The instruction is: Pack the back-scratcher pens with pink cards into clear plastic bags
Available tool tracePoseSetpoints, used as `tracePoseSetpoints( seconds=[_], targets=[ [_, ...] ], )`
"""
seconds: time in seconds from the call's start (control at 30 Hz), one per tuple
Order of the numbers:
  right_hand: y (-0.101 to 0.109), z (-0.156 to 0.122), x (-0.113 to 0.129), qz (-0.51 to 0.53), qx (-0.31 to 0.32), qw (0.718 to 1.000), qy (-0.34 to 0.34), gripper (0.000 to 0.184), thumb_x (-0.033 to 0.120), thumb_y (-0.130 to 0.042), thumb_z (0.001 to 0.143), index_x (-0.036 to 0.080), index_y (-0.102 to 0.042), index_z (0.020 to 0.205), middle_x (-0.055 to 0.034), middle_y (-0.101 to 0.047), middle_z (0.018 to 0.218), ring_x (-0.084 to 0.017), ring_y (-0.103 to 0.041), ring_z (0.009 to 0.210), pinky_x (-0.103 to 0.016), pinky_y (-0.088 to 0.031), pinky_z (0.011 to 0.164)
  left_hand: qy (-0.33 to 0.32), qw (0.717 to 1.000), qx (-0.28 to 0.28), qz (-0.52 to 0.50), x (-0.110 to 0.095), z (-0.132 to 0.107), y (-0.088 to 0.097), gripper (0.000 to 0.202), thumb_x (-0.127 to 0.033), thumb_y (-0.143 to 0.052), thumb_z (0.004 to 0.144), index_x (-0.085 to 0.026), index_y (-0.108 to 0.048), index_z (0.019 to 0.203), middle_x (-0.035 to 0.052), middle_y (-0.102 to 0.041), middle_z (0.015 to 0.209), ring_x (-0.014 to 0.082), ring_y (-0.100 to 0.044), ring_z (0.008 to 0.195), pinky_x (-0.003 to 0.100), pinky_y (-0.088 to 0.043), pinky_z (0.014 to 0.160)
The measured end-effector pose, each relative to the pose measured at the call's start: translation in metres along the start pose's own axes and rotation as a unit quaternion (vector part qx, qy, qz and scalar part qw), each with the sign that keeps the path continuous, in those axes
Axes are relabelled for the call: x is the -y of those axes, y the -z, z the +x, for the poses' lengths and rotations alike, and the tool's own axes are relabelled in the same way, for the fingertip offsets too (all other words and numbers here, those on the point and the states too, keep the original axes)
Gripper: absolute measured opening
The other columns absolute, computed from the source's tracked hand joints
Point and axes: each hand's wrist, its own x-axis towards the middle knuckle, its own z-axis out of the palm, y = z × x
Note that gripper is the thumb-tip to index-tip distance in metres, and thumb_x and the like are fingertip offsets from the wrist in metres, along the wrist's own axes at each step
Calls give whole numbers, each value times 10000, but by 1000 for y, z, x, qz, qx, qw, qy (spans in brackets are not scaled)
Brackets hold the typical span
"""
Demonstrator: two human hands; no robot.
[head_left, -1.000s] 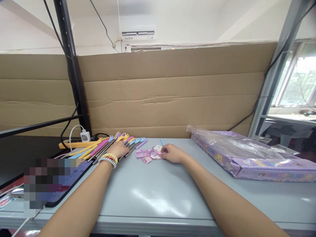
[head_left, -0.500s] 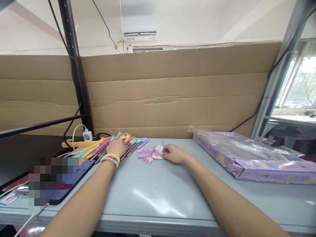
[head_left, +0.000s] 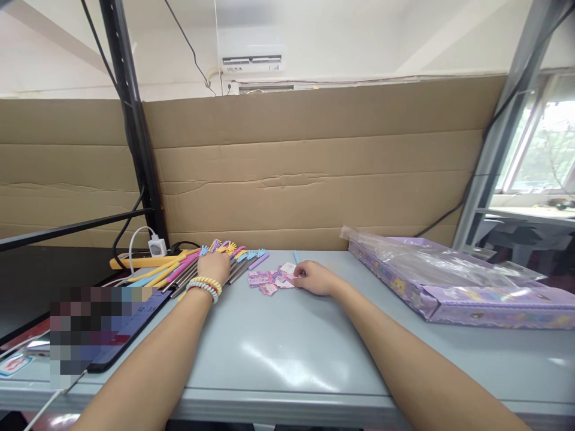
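My left hand (head_left: 214,267), with beaded bracelets at the wrist, lies over a row of back scratchers with metal rods and small coloured hand-shaped heads (head_left: 245,256). Its fingers point away and are mostly hidden, so their grip does not show. To the right, small pink and purple printed paper cards (head_left: 268,278) lie loosely overlapped on the grey tabletop. My right hand (head_left: 317,278) rests at their right edge, thumb and fingers curled together on a card there. A light blue stick (head_left: 296,257) lies just behind it.
A purple printed box (head_left: 498,308) with clear plastic wrap (head_left: 431,263) over it stands at the right. Left are a phone (head_left: 130,332), a white charger plug (head_left: 157,246) with cables and a black rack post (head_left: 135,131). Cardboard (head_left: 287,167) walls off the back.
The whole view has shifted slightly. My left hand has moved slightly over the back scratchers. My right hand stays at the cards, with no clear change.
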Motion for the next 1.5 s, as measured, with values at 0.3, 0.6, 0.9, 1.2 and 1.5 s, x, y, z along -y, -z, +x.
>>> tracePoseSetpoints(
  seconds=[0.3,0.6,0.9,1.2,1.5],
  targets=[
    [0,0,-1,5,-1,1000,3,197,330,-570,690,176,-605,809,-65,-631,896,-181,-551,786,-249,-371,646,11,1000,4,24,3,-1,5,351,-299,-403,802,-162,-620,1041,175,-647,1039,290,-601,965,385,-465,784],
    [-1,1,-3,22,-5,1000,-6,193,310,-603,683,172,-626,816,-68,-630,915,-175,-557,791,-240,-375,664,8,999,18,47,3,1,2,550,-507,-316,805,-130,-640,1039,179,-634,1090,317,-581,1012,401,-451,811],
    [-3,4,-6,18,-9,1000,1,189,321,-604,678,177,-622,801,-66,-634,898,-178,-559,784,-244,-374,652,24,998,-8,61,0,3,-5,556,-454,-303,827,-83,-633,1077,230,-556,1198,352,-521,1093,451,-413,866],
    [-2,3,-2,12,-49,999,12,200,328,-582,695,172,-625,813,-76,-628,899,-190,-551,805,-257,-380,661,-82,988,-129,28,0,0,1,471,-399,-285,882,-77,-620,958,208,-598,1042,302,-548,999,400,-420,819],
    [3,-8,22,271,-24,957,102,471,586,-504,759,145,-630,867,1,-551,591,-110,-469,524,-232,-354,502,-385,891,-187,-148,-46,-34,13,213,-327,-426,876,-174,-524,764,38,-535,815,165,-504,778,284,-409,693]
  ],
)
